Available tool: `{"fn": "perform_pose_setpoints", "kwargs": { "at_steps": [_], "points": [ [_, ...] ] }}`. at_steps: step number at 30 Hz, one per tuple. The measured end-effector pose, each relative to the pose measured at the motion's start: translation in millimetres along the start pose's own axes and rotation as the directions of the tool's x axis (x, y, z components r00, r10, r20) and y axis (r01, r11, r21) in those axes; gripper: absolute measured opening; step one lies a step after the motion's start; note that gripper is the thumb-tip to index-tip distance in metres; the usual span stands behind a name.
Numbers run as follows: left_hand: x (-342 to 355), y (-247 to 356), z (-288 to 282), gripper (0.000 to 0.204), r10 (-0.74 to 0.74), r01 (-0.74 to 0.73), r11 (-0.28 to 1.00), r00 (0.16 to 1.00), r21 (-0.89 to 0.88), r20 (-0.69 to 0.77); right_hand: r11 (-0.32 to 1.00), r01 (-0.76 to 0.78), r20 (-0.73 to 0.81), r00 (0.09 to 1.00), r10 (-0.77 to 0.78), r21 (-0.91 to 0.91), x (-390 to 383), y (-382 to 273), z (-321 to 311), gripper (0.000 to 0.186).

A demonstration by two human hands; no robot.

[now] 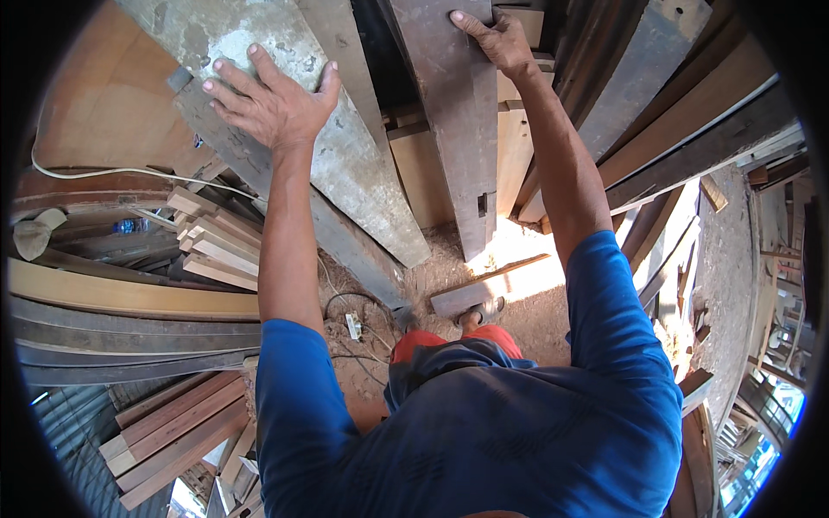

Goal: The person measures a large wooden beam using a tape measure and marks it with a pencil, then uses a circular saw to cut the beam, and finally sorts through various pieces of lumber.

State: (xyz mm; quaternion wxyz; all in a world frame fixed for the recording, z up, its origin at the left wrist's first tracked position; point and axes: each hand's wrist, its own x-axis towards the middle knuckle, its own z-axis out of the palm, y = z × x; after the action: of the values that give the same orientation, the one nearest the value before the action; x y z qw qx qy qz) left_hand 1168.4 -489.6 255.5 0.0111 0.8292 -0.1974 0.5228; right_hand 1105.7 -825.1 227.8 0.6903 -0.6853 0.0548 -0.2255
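Note:
My left hand lies with its fingers spread on the face of a wide, weathered grey plank, which slants down toward the ground near my feet. The plank's surface is mottled with pale patches. With my right hand I grip the right edge of a dark brown plank; the thumb is on its face and the other fingers are hidden behind the edge. That plank stands tilted, and a small rectangular slot shows near its lower end. Between the two lies a narrower grey board.
Stacked boards lean at the right, and light wooden strips are piled at the left. A short plank lies on the sawdust by my feet. A white socket and cables rest on the ground. Reddish beams lie at lower left.

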Motion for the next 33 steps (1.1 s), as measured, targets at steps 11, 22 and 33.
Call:
{"fn": "perform_pose_setpoints", "kwargs": {
  "at_steps": [11,22,33],
  "points": [
    [2.5,1.5,-1.9,0.123,-0.019,0.018,1.0,0.998,0.004,0.058,0.977,-0.058,0.022,0.998,0.064,-0.205,-32.5,-1.5,-45.8,0.09],
    [4.7,2.8,-19.5,0.117,-0.031,0.045,0.996,0.985,-0.077,0.167,0.854,0.018,-0.187,0.973,-0.135,-0.52,-177.5,-85.5,-66.9,0.063],
    [-10.5,150.9,-155.7,0.105,0.388,0.543,-0.518,0.838,-0.661,0.383,0.823,0.21,-0.036,0.963,-0.268,-0.529,-346.1,-167.8,-40.4,0.068]
  ]
}}
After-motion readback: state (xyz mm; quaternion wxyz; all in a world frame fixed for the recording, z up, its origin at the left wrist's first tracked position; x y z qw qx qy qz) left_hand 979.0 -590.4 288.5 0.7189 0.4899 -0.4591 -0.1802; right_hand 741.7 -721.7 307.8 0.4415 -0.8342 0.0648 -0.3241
